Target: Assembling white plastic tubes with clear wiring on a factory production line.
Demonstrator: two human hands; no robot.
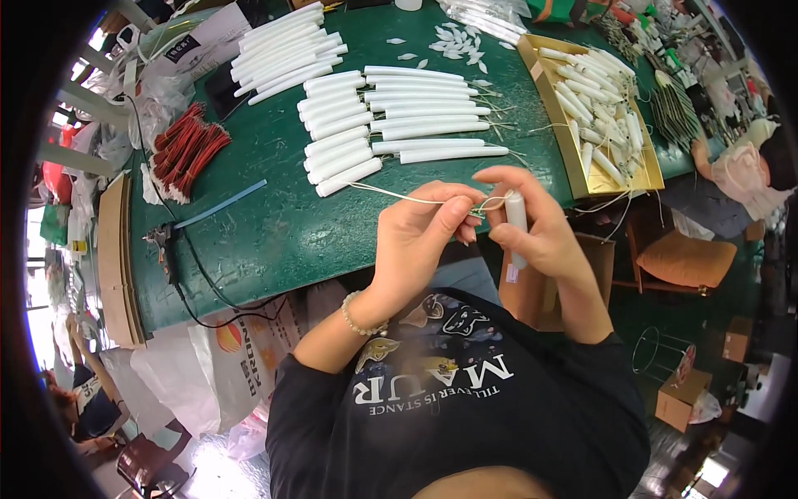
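My left hand [421, 237] pinches a thin white wire [391, 194] between thumb and fingers, with a small green part [476, 213] at the fingertips. The wire runs left toward the end of a row of short white tubes [339, 137]. In my right hand [544, 233] a white candle-shaped tube [516, 218] stands nearly upright, held between thumb and fingers. A thin wire loops from its top toward my left fingertips. Both hands are close together over the table's front edge. Longer white tubes [432, 112] with trailing wires lie beside the short ones.
On the green table [274, 224] are another stack of white tubes [287, 54], flame-shaped white pieces [457, 40], red wire bundles [187, 154], a glue gun [166, 254] and a blue strip [223, 202]. A gold box [549, 116] of tubes sits at the right. Another person [752, 162] is farther right.
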